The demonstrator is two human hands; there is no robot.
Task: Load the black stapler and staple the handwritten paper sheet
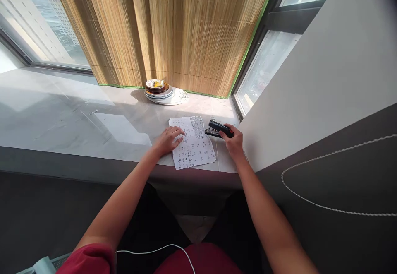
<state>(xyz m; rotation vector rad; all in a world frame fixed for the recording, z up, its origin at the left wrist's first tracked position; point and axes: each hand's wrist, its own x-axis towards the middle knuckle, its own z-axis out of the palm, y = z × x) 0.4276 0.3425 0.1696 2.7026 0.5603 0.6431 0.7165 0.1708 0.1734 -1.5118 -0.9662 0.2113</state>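
Note:
A white sheet of paper (194, 143) covered in handwriting lies on the grey window ledge (77, 121). My left hand (168, 138) rests flat on the paper's left edge, fingers stretched out. My right hand (233, 138) is closed around a black stapler (218, 128), whose jaws sit at the paper's upper right edge.
A stack of plates and a bowl (161, 91) stands at the back of the ledge by the bamboo blind (173, 30). A white wall (310, 79) rises close on the right. Windows flank the blind. A white cable (155, 250) crosses my lap.

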